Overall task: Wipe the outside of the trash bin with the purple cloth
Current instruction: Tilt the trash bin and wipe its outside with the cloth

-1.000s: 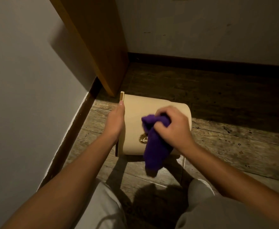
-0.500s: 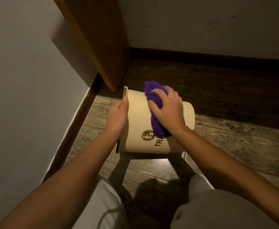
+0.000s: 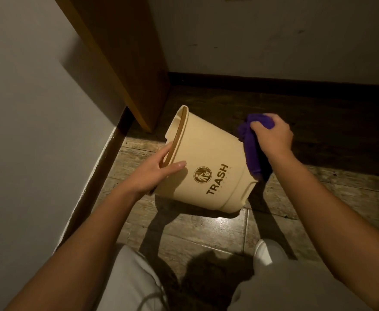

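Note:
A cream trash bin (image 3: pixel 208 151) with a brown logo and the word TRASH lies tipped on its side above the floor, its open mouth facing left. My left hand (image 3: pixel 159 173) grips the bin's rim, thumb on the outer wall and fingers inside the mouth. My right hand (image 3: pixel 271 135) is closed on the purple cloth (image 3: pixel 252 149), which hangs against the bin's base end at the right. The far side of the bin is hidden.
A grey wall (image 3: pixel 27 131) with a dark baseboard runs along the left. A wooden panel (image 3: pixel 125 55) stands just behind the bin. A white wall (image 3: pixel 285 37) closes the back. Worn wood floor (image 3: pixel 332 198) spreads to the right. My knees in light trousers are at the bottom.
The bin has turned and lifted, its mouth now angled left and up. My right hand slid the cloth from the bin's side to its base end. My left hand shifted onto the rim.

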{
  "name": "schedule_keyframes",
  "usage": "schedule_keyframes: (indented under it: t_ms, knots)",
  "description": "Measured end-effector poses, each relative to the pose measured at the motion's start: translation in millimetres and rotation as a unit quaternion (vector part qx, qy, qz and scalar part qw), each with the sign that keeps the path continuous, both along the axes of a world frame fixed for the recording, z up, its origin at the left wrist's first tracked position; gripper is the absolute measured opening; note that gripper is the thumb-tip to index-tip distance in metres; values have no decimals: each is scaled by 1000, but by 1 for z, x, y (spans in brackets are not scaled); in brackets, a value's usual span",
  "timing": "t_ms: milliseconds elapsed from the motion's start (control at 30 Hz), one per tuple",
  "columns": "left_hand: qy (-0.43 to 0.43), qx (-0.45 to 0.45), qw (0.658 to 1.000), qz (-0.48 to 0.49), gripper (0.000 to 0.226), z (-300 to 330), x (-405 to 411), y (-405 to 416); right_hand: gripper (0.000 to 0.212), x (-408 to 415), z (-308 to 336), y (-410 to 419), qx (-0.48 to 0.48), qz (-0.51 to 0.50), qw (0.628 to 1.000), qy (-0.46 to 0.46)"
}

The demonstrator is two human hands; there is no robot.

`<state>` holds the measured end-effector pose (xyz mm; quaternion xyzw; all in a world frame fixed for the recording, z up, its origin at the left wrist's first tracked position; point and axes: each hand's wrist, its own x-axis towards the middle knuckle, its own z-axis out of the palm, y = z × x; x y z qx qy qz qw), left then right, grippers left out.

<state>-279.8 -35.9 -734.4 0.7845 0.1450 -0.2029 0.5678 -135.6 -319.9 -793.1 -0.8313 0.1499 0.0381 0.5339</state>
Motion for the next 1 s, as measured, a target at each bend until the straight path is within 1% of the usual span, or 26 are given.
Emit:
schedule_keyframes:
  t_ms: [67, 133, 167, 233, 300, 367, 433, 467, 500, 567, 600, 633, 733, 800, 867, 933, 1000]
  knots:
    - [19, 33, 999, -4, 33, -4, -8, 4, 40, -1, 14, 15, 53, 13, 998, -15]
    - [11, 22, 999, 37, 29, -3, -12, 4, 43, -5, 23, 30, 92, 28, 995, -27]
    - [-4, 8, 998, 61, 31, 0, -12, 2, 45, -7, 26, 37, 108, 37, 993, -33]
    - [-12, -47, 996, 77, 46, 7, -8, 2, 45, -12, 30, 51, 133, 66, 988, -44]
    - [21, -112, 993, 40, 71, 11, -7, 2, 40, -18, 28, 65, 125, 103, 986, -50]
    - [47, -116, 992, -16, 88, 11, -10, 1, 39, -25, 17, 73, 103, 127, 986, -44]
    - [57, -111, 992, -16, 90, 10, -14, -3, 43, -32, 2, 71, 90, 112, 989, -23]
    - [58, -102, 993, 4, 84, 10, -17, -5, 45, -34, -3, 67, 88, 96, 991, -13]
    - [53, -87, 994, 26, 72, 10, -17, -5, 47, -34, -7, 62, 89, 83, 993, -6]
    - [27, -55, 996, 67, 39, 10, -17, -3, 49, -35, -6, 58, 95, 76, 993, -5]
    - [11, -42, 995, 86, 27, 10, -16, -1, 50, -35, -1, 59, 100, 84, 991, -14]
    - [0, -31, 994, 102, 22, 10, -14, 0, 52, -37, 6, 63, 110, 99, 989, -29]
    - [-18, -24, 990, 136, 22, 10, -8, -3, 56, -48, 38, 87, 142, 158, 973, -92]
    - [-36, -23, 984, 173, 24, 10, 0, -9, 55, -55, 54, 107, 115, 192, 963, -149]
    - [-49, -44, 974, 215, 25, 11, 5, -17, 51, -64, 57, 125, 37, 225, 954, -194]
    - [-57, -70, 963, 253, 27, 10, 8, -23, 50, -77, 45, 138, -41, 260, 943, -205]
    - [-52, -88, 958, 270, 28, 8, 8, -24, 51, -93, 27, 139, -91, 290, 930, -205]
